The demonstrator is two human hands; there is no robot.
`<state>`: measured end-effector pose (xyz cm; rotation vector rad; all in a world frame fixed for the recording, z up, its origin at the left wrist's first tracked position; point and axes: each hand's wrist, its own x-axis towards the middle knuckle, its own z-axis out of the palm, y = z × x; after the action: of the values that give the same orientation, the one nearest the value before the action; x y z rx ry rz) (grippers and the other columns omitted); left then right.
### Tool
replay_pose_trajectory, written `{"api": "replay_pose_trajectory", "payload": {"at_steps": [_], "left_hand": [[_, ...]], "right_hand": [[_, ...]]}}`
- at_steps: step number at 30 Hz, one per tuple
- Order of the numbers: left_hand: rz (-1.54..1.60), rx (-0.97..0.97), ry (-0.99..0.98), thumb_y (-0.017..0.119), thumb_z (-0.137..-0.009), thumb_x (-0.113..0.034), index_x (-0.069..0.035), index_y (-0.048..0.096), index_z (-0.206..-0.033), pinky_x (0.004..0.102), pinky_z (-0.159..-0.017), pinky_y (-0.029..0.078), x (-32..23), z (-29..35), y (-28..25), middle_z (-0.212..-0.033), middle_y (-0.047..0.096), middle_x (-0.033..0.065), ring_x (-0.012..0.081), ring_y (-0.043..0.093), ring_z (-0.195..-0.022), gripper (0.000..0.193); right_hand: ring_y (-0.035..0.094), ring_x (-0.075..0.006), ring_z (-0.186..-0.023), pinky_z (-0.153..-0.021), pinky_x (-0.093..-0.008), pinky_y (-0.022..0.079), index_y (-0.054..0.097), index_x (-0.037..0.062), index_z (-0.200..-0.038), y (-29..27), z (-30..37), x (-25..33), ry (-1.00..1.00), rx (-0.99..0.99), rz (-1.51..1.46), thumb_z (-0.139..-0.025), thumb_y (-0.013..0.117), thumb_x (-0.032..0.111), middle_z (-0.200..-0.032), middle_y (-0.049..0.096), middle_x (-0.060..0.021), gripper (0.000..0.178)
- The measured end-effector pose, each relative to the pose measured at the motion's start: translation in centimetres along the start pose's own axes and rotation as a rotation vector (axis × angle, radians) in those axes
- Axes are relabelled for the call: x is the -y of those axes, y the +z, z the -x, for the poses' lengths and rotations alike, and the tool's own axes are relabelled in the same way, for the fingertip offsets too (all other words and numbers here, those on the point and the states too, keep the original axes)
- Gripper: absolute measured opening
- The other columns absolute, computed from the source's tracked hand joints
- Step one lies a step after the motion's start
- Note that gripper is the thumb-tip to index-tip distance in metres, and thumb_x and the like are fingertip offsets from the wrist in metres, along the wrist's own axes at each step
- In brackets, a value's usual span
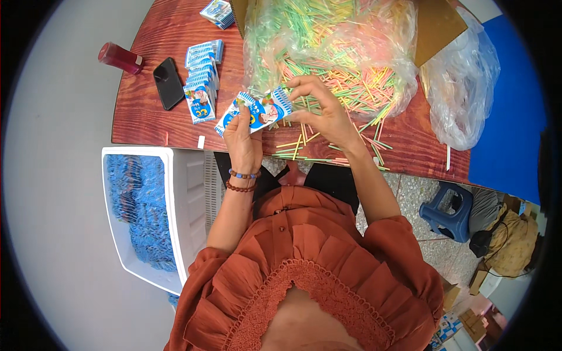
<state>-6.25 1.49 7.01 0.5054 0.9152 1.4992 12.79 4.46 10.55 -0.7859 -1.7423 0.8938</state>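
Note:
My left hand is closed on a small blue-and-white printed packet, thumb on top, above the table's near edge. Another packet seems to overlap it under the thumb; I cannot tell fully. Beside the packet's right end is my right hand, its fingers curved and apart, with no object visible between them. Just beyond, thin pink, yellow and green sticks spill from a clear plastic bag in a cardboard box. Left of my hands, similar packets lie in an overlapping row.
A black phone and a red bottle lie on the wooden table. More packets sit farther back. A white bin of blue packets stands at left. At right are a crumpled clear bag and a blue stool.

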Motion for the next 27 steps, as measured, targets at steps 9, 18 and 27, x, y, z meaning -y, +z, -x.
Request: {"api": "replay_pose_trajectory", "payload": {"at_steps": [9, 18, 27], "left_hand": [[-0.116, 0.010, -0.054, 0.053, -0.099, -0.026, -0.004, 0.066, -0.086, 0.0270, -0.068, 0.051, 1.3, 0.7, 1.4, -0.084, 0.068, 0.0037, 0.0105, 0.063, -0.074, 0.029], [-0.099, -0.047, 0.025, 0.054, -0.099, -0.024, -0.003, 0.067, -0.088, 0.0268, -0.071, 0.051, 1.5, -0.7, 0.2, -0.087, 0.068, 0.0029, 0.0086, 0.063, -0.077, 0.028], [-0.090, -0.082, 0.004, 0.053, -0.099, -0.022, -0.002, 0.067, -0.091, 0.0287, -0.075, 0.053, 0.3, -0.5, -0.1, -0.091, 0.068, 0.0044, 0.0103, 0.064, -0.080, 0.026]], "right_hand": [[0.049, -0.0237, -0.120, -0.100, -0.0374, 0.039, 0.072, 0.0064, -0.095, -0.9, 1.7, -2.0, 0.032, 0.164, 0.032, -0.079, 0.072, 0.010, -0.128, 0.057, -0.0054, 0.016], [0.058, -0.0275, -0.106, -0.093, -0.0404, 0.042, 0.066, 0.0053, -0.106, -8.0, 1.4, -5.7, 0.127, 0.217, 0.772, -0.083, 0.067, 0.020, -0.111, 0.064, -0.0114, 0.028], [0.053, -0.0281, -0.096, -0.084, -0.0414, 0.036, 0.058, 0.0025, -0.095, -4.5, -0.8, -7.0, 0.079, 0.444, 1.118, -0.076, 0.065, 0.014, -0.095, 0.061, -0.0119, 0.023]]}}
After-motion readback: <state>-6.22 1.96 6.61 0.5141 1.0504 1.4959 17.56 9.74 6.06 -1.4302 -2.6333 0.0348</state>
